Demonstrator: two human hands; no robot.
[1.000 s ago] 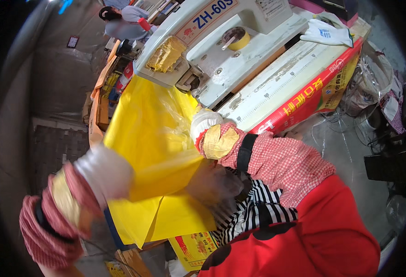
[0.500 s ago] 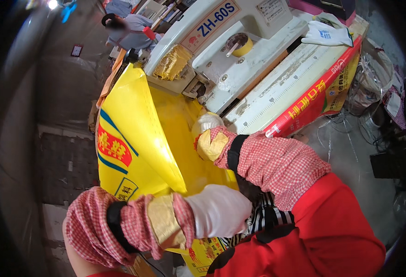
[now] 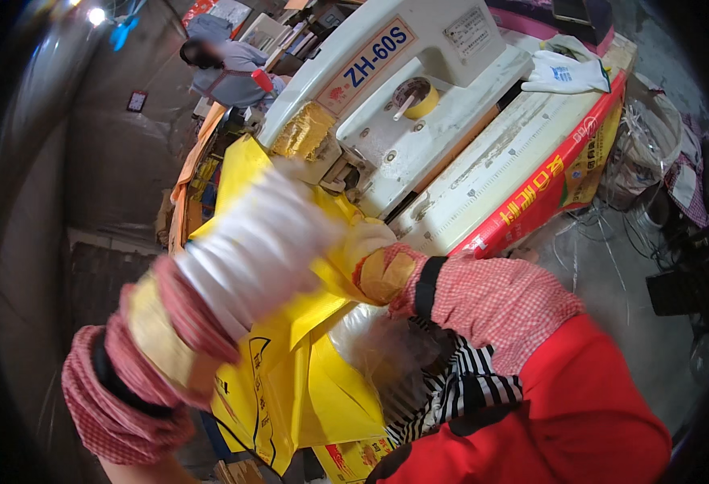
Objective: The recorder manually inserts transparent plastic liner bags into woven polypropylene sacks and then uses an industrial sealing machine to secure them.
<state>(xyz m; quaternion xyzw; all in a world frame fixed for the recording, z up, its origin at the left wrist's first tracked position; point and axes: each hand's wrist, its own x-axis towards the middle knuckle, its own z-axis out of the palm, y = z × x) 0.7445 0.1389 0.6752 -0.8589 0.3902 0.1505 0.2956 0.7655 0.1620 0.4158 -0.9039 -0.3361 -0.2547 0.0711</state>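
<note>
A large yellow printed bag hangs in folds below the white sewing machine, its upper part lying by the machine's needle end. Smeared by motion, my left hand in a white glove is raised over the bag's upper part, and its fingers cannot be made out. My right hand, also in a white glove, rests against the bag near the machine's bed. Its fingers are hidden by the hand and the yellow material. Crumpled clear plastic shows beside the bag, under my right forearm.
A roll of yellow tape sits on the machine's arm. A white glove lies at the right end of the machine table. Red printed sheeting covers its front edge. A person is at the far left.
My left hand has swung up and left from the lower middle to above the bag. The bag has folded downward, exposing clear plastic. My right hand has stayed near the machine.
</note>
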